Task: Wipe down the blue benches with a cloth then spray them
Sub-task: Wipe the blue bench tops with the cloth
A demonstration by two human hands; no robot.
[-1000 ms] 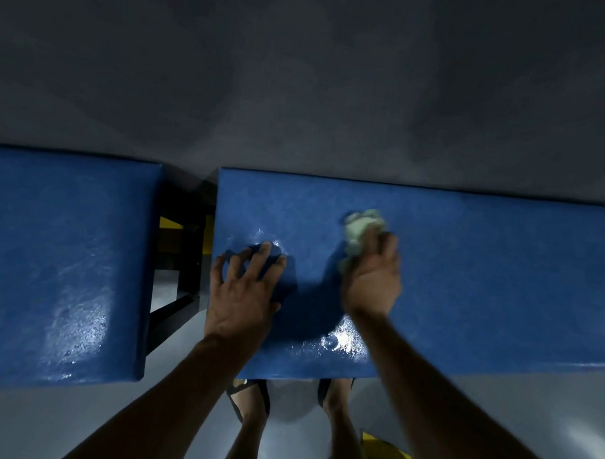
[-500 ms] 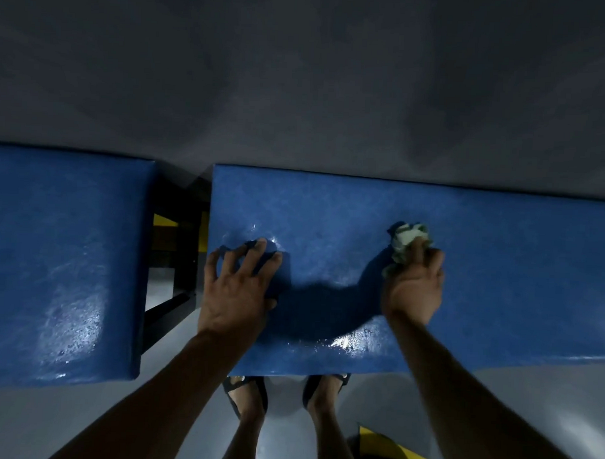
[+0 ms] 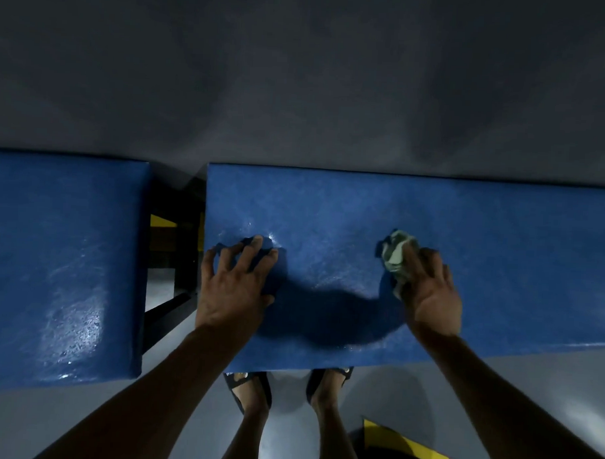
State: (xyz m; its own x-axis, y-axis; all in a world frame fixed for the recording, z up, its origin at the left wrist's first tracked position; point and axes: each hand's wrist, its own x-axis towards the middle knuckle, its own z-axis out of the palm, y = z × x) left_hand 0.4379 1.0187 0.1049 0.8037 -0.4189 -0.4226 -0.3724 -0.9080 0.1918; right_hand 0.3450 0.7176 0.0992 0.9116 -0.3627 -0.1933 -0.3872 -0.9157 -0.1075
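We press the crumpled cloth (image 3: 398, 258) under our right hand (image 3: 429, 295), fingers clamped on it, mid-table (image 3: 499, 236); our left hand (image 3: 235, 285), fingers spread flat, braces us near its left edge.

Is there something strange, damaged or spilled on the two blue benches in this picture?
Nothing stands out. Both the left bench and the right bench look whole, with only a wet shine. The right hand presses a crumpled cloth on the right bench; the left hand rests flat near its end.
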